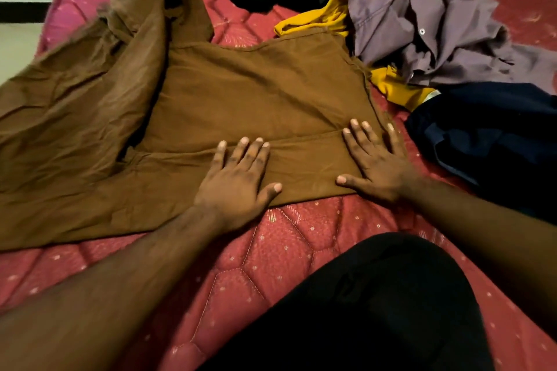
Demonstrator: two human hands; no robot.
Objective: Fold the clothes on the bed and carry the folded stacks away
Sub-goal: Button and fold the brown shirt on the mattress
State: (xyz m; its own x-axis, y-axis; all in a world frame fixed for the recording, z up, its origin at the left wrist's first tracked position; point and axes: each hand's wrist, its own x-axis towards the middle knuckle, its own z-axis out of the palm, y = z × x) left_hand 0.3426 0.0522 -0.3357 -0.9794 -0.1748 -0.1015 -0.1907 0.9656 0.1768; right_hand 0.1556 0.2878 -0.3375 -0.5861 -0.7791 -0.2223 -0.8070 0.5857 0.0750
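While your left hand (238, 181) and right hand (375, 163) press spread flat on the brown garment (256, 93) on the bed (271, 250), its unfolded bulk trails toward 9 o'clock, nearer your left.

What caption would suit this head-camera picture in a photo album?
Both hands, left hand and right hand, press flat on a brown garment on the red mattress.

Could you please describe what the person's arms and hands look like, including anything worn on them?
Both forearms are bare, with no sleeves in view. The left hand and right hand wear no gloves, rings, watch or bracelets. Fingernails are short and unpainted.
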